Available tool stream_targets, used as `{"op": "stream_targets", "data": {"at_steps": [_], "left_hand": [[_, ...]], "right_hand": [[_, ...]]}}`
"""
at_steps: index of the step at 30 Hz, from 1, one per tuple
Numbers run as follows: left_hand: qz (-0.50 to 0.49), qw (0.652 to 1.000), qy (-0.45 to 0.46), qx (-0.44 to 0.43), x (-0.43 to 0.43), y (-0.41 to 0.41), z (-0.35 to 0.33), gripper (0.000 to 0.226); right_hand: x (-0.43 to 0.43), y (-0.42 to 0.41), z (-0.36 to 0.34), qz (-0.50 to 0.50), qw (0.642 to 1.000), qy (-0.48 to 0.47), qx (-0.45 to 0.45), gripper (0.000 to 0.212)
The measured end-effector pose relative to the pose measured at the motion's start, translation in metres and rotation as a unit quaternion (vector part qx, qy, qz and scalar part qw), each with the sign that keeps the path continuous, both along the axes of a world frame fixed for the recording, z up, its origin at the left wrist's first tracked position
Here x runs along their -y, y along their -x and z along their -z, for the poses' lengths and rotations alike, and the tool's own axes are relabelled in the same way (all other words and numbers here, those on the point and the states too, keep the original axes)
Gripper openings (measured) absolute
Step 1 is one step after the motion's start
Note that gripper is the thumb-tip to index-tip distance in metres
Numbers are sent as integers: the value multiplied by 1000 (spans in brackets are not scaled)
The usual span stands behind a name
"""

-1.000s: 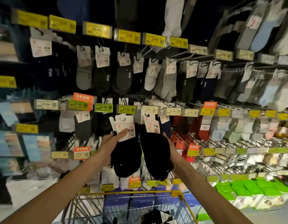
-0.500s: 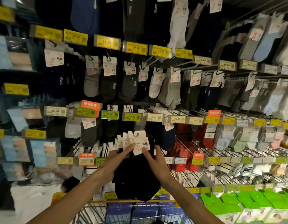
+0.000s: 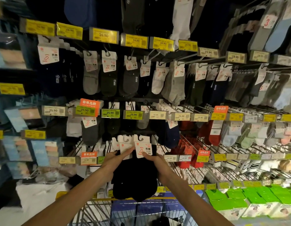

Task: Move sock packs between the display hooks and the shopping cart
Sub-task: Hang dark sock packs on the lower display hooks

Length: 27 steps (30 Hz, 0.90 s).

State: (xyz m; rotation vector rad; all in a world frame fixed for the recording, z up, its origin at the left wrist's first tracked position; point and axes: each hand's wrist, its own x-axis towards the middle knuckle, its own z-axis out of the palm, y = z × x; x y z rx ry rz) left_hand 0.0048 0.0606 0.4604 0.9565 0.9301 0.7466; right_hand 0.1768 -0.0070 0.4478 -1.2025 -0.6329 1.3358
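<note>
Both hands hold a bunch of black sock packs point(image 3: 135, 176) with white card headers in front of the hook wall, above the cart. My left hand point(image 3: 115, 160) grips the left side, its fingers reaching onto the rear header cards point(image 3: 123, 144). My right hand point(image 3: 155, 162) pinches the front header card point(image 3: 143, 147) from the right. The packs hang down between my wrists. The wire shopping cart point(image 3: 141, 212) with a yellow rim sits directly below; a dark item lies in its basket.
Rows of display hooks point(image 3: 159, 54) carry grey, black, white and navy sock packs behind yellow price tags point(image 3: 103, 35). Red socks point(image 3: 187, 154) hang to the right on long wire hooks. Green boxes point(image 3: 239, 198) are stacked at lower right.
A second ago each hand held a separate black pack. The hands came together and the packs are now stacked into one bunch. The view has tilted up slightly.
</note>
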Motion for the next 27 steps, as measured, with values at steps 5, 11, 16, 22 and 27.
{"op": "stream_targets", "data": {"at_steps": [5, 11, 16, 22, 27], "left_hand": [[-22, 999, 24, -36, -17, -19, 11, 35], [-59, 997, 30, -39, -48, -46, 17, 52], [-101, 993, 31, -58, -80, -62, 16, 20], [-139, 987, -17, -74, -110, -73, 19, 19], [-148, 988, -25, -46, -128, -58, 22, 29]], "right_hand": [[-19, -16, 20, 14, 999, 23, -30, 44], [-68, -43, 25, 15, 1000, 17, -21, 38], [-118, -60, 32, 11, 1000, 2, 8, 49], [-151, -71, 39, -5, 999, -25, 33, 76], [-162, -63, 23, -28, 986, -111, 121, 42]]}}
